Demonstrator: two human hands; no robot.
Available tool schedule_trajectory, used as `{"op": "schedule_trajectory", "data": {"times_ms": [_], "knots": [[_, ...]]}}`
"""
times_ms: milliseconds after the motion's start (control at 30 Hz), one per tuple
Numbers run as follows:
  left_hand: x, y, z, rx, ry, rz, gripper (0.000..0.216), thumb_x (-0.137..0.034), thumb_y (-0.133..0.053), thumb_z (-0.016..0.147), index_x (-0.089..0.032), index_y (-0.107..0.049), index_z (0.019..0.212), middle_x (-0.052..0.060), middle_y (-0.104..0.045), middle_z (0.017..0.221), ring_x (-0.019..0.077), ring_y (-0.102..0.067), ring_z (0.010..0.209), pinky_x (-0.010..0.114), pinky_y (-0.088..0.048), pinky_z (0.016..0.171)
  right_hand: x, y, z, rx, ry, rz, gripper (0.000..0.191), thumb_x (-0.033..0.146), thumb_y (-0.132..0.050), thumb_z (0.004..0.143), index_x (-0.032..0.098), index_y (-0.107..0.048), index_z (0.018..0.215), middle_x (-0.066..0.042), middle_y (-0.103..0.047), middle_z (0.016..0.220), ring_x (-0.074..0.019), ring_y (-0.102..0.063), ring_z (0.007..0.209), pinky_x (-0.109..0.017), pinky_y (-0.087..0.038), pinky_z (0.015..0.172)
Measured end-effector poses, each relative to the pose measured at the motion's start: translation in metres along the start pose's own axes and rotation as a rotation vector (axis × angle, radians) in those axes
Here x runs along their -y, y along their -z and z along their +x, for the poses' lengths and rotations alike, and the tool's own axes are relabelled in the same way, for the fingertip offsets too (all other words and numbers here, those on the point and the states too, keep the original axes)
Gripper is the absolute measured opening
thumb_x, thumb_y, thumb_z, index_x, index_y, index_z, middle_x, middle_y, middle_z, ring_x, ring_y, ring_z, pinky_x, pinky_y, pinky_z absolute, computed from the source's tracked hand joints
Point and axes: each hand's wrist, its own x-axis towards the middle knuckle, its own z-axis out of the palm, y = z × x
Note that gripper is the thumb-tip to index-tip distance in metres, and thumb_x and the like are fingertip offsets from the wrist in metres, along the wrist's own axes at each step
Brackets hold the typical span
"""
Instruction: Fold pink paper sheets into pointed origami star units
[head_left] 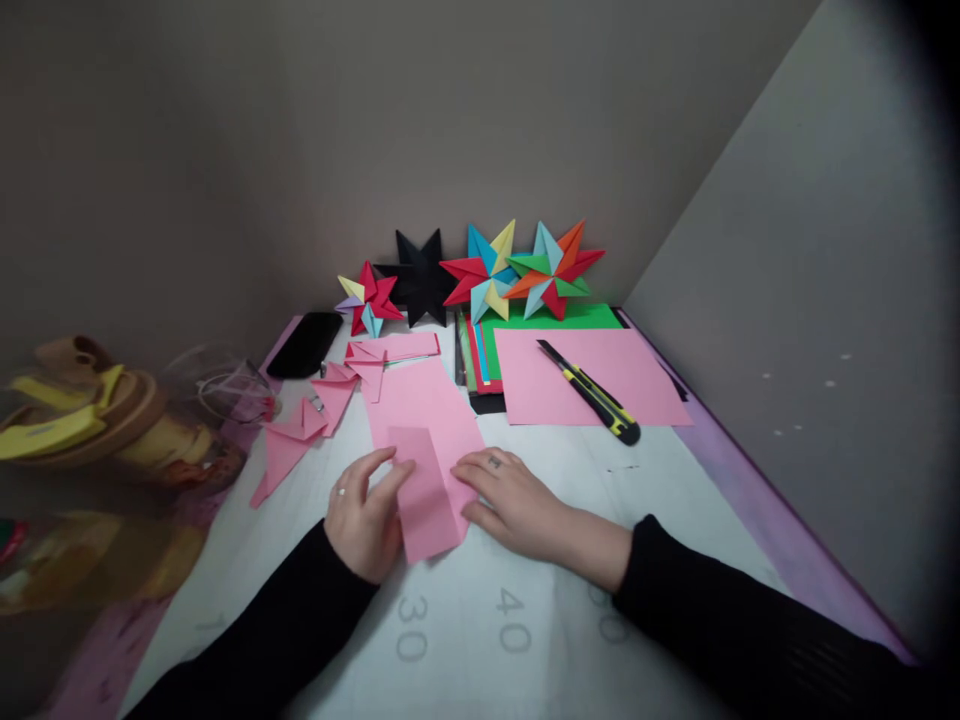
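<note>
A small pink paper [426, 505] with a lengthwise crease stands partly raised between my hands, its left flap tilted up. My left hand [367, 510] pinches its left edge between thumb and fingers. On the right edge, my right hand [514, 500] grips the paper with thumb and fingertips; a ring or mark shows on one finger. Just behind lies a larger pink sheet [427, 390], flat on the white mat. To the left, several folded pink paper pieces [292, 440] lie in a slanting row.
A black and yellow utility knife [600, 395] rests on a pink sheet [517, 370] at the right. Several folded paper stars [421, 280] lean on the back wall. A black phone [304, 345] lies back left. Blurred containers [127, 420] stand along the left.
</note>
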Motion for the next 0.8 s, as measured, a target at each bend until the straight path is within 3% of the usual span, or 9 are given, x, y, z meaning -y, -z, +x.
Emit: {"op": "schedule_trajectory", "data": {"times_ms": [100,233,300,400,567,800], "knots": [[-0.003,0.001,0.002,0.008,-0.111,-0.013,0.032,-0.003,-0.051,0.076,-0.026,-0.063,0.096,0.009,-0.055,0.116,0.0294,-0.046,0.115,0.046,-0.040,0.088,0.001,-0.003,0.017,-0.038,-0.088,-0.020,0.022,0.026,-0.052,0.084,0.018,-0.057,0.104,-0.008,-0.055,0.102,-0.0220,-0.045,0.101,-0.036,-0.035,0.088],[-0.005,-0.001,-0.001,0.053,-0.178,-0.112,0.024,-0.008,-0.049,0.080,-0.024,-0.066,0.078,0.003,-0.066,0.099,0.0249,-0.052,0.105,0.046,-0.035,0.091,0.004,-0.006,0.034,-0.002,-0.181,-0.102,0.009,0.021,-0.052,0.081,0.018,-0.056,0.088,-0.006,-0.053,0.093,-0.0210,-0.043,0.093,-0.033,-0.033,0.079],[-0.004,-0.001,-0.002,0.092,-0.195,-0.131,0.026,-0.008,-0.046,0.080,-0.025,-0.066,0.082,0.002,-0.067,0.094,0.0215,-0.054,0.097,0.046,-0.031,0.094,0.005,-0.007,0.039,0.039,-0.203,-0.124,0.007,0.022,-0.051,0.081,0.018,-0.056,0.083,-0.006,-0.052,0.091,-0.0206,-0.043,0.091,-0.032,-0.032,0.077],[-0.004,0.000,-0.003,0.264,-0.209,-0.122,0.029,-0.011,-0.047,0.078,-0.025,-0.065,0.096,0.003,-0.067,0.092,0.0208,-0.053,0.089,0.047,-0.030,0.094,0.005,-0.007,0.041,0.058,-0.209,-0.145,0.007,0.021,-0.049,0.081,0.017,-0.055,0.081,-0.007,-0.052,0.090,-0.0206,-0.044,0.090,-0.031,-0.031,0.075],[-0.009,0.002,0.000,0.513,-0.211,-0.086,0.043,-0.018,-0.053,0.075,-0.022,-0.054,0.118,0.008,-0.060,0.095,0.0234,-0.049,0.085,0.045,-0.036,0.082,0.004,-0.003,0.042,0.084,-0.202,-0.144,0.006,0.019,-0.049,0.081,0.017,-0.055,0.079,-0.006,-0.054,0.087,-0.0191,-0.046,0.087,-0.030,-0.031,0.073],[-0.014,0.003,0.001,0.635,-0.186,-0.012,0.044,-0.028,-0.054,0.078,-0.023,-0.051,0.121,0.009,-0.054,0.096,0.0243,-0.047,0.083,0.043,-0.037,0.076,0.001,0.002,0.042,0.073,-0.196,-0.067,0.004,0.018,-0.050,0.080,0.018,-0.053,0.079,-0.002,-0.055,0.079,-0.0157,-0.047,0.077,-0.027,-0.030,0.070]]}}
